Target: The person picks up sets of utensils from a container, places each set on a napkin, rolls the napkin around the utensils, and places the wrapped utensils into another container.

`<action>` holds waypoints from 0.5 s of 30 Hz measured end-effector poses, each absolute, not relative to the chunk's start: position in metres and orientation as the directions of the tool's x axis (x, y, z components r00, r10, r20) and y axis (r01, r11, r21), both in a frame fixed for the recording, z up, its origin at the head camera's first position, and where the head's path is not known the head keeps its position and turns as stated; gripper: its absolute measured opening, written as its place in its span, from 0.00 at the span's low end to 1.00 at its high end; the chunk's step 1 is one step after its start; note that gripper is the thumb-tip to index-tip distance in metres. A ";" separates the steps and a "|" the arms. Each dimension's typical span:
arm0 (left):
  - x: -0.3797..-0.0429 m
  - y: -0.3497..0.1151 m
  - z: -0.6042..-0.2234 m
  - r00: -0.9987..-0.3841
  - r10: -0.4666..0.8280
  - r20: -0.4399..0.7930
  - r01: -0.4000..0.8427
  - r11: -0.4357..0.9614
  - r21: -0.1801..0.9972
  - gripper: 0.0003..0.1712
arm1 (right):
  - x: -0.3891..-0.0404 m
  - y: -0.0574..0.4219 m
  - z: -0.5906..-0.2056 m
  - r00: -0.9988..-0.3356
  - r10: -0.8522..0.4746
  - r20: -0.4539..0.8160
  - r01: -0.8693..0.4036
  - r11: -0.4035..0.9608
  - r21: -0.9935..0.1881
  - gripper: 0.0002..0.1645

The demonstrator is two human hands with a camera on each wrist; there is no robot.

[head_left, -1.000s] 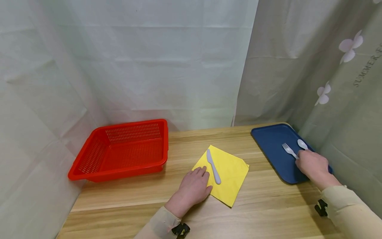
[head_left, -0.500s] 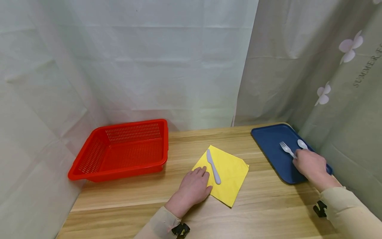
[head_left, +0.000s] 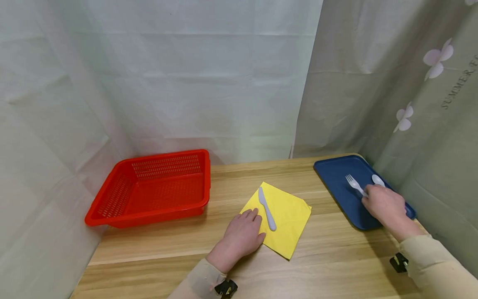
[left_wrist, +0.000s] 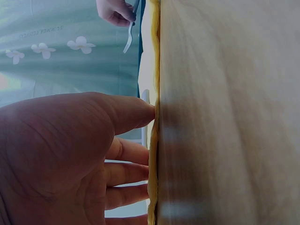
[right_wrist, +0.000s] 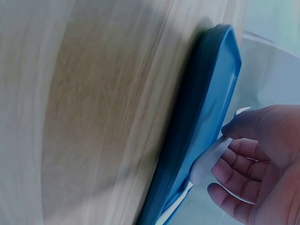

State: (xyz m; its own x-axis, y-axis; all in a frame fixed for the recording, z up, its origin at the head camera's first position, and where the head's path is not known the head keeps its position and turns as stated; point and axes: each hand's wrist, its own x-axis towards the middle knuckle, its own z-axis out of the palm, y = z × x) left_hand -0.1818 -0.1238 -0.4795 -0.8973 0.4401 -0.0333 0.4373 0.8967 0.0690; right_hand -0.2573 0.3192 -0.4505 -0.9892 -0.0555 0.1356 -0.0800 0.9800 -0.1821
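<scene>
My right hand (head_left: 384, 206) pinches the handle of a white plastic fork (head_left: 354, 183) over the blue tray (head_left: 337, 168). In the right wrist view the fork's handle end (right_wrist: 206, 165) sticks out between thumb and fingers, lifted off the tray. A white spoon (head_left: 377, 180) lies on the tray, its handle mostly hidden behind that hand. My left hand (head_left: 243, 233) rests its extended fingers on the left corner of a folded yellow napkin (head_left: 289, 220). A white plastic knife (head_left: 267, 209) lies on the napkin, just right of those fingers.
A red perforated plastic basket (head_left: 164, 213) stands at the left on the wooden table (head_left: 317, 265). Pale cloth hangs behind the table. A flowered curtain (head_left: 429, 158) closes in the right side, close to the tray.
My right hand has shifted slightly to the left with the fork, whose tines now point further left and away over the tray. My left hand, napkin and knife have stayed in place.
</scene>
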 end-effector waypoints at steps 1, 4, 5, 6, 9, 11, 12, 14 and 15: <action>-0.182 -0.124 -0.480 -0.897 0.440 -0.035 0.437 0.897 0.071 0.31 | -0.257 0.318 -0.450 -0.989 -0.059 0.139 -0.084 0.980 -0.181 0.07; -0.182 -0.124 -0.479 -0.898 0.438 -0.039 0.435 0.897 0.073 0.31 | -0.257 0.313 -0.449 -0.987 -0.064 0.147 -0.090 0.980 -0.178 0.11; -0.182 -0.124 -0.479 -0.898 0.438 -0.039 0.435 0.898 0.072 0.31 | -0.257 0.311 -0.448 -0.987 -0.065 0.150 -0.092 0.980 -0.178 0.12; -0.182 -0.124 -0.480 -0.898 0.439 -0.039 0.435 0.897 0.072 0.31 | -0.257 0.309 -0.448 -0.987 -0.066 0.149 -0.093 0.979 -0.181 0.12; -0.182 -0.124 -0.480 -0.897 0.441 -0.039 0.438 0.896 0.070 0.31 | -0.255 0.304 -0.446 -0.986 -0.067 0.151 -0.095 0.978 -0.185 0.13; -0.182 -0.124 -0.480 -0.897 0.441 -0.038 0.438 0.896 0.070 0.31 | -0.254 0.301 -0.445 -0.985 -0.072 0.156 -0.101 0.977 -0.186 0.13; -0.182 -0.124 -0.480 -0.897 0.441 -0.038 0.438 0.896 0.070 0.31 | -0.254 0.300 -0.445 -0.984 -0.075 0.161 -0.105 0.977 -0.186 0.12; -0.182 -0.124 -0.480 -0.897 0.440 -0.038 0.437 0.897 0.072 0.31 | -0.253 0.297 -0.445 -0.981 -0.083 0.176 -0.116 0.976 -0.184 0.12; -0.182 -0.124 -0.479 -0.897 0.440 -0.037 0.436 0.897 0.072 0.31 | -0.252 0.296 -0.445 -0.980 -0.087 0.182 -0.120 0.976 -0.183 0.12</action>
State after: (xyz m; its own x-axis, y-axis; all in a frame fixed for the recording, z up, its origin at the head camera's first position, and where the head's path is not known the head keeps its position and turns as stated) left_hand -0.1820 -0.1240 -0.4795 -0.8974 0.4397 -0.0372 0.4364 0.8969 0.0721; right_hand -0.2525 0.2962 -0.4446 -0.9795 -0.0865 0.1817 -0.1201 0.9757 -0.1830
